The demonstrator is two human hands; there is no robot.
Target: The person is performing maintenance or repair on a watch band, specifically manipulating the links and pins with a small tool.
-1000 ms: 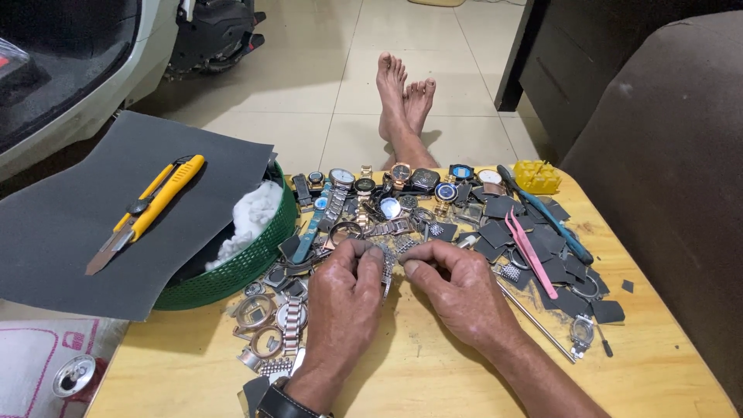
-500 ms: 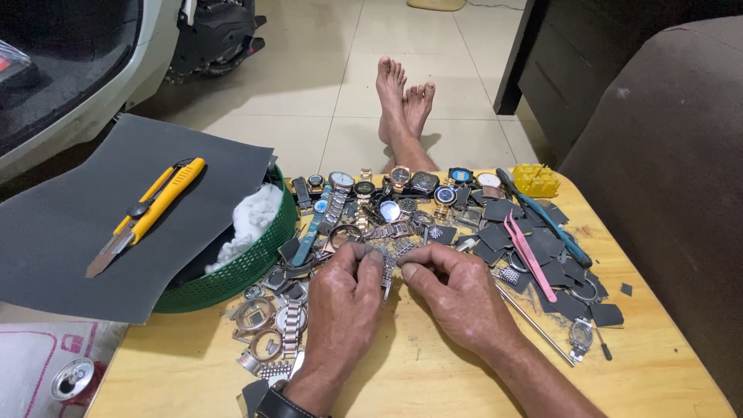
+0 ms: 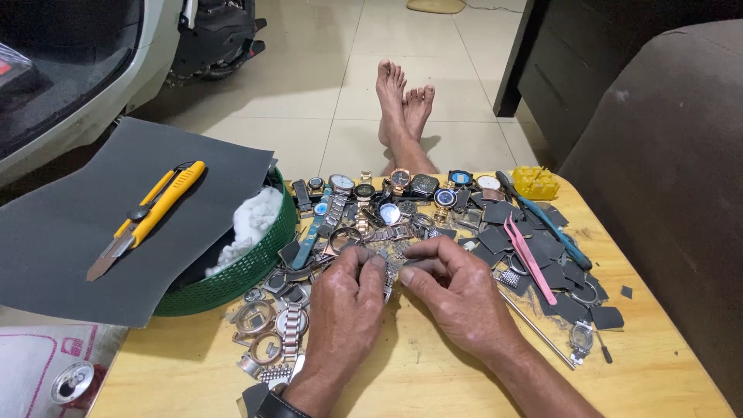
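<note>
My left hand (image 3: 347, 306) and my right hand (image 3: 457, 292) meet over the middle of a small wooden table (image 3: 433, 379). Their fingertips pinch a metal watch band (image 3: 387, 271) between them, which is mostly hidden under the fingers. Just beyond my hands lies a heap of wristwatches (image 3: 387, 193) and loose bands. Watch cases and rings (image 3: 263, 333) lie to the left of my left hand.
A green basket (image 3: 248, 267) holding white cotton (image 3: 251, 224) stands at the left, with a dark sheet (image 3: 93, 224) and a yellow utility knife (image 3: 147, 217) on top. Pink tweezers (image 3: 530, 259), blue-handled pliers (image 3: 542, 220), dark square scraps and a yellow block (image 3: 535, 182) lie right. My bare feet (image 3: 402, 108) rest beyond the table.
My hands have stayed over the same spot; only the fingers have shifted slightly on the band.
</note>
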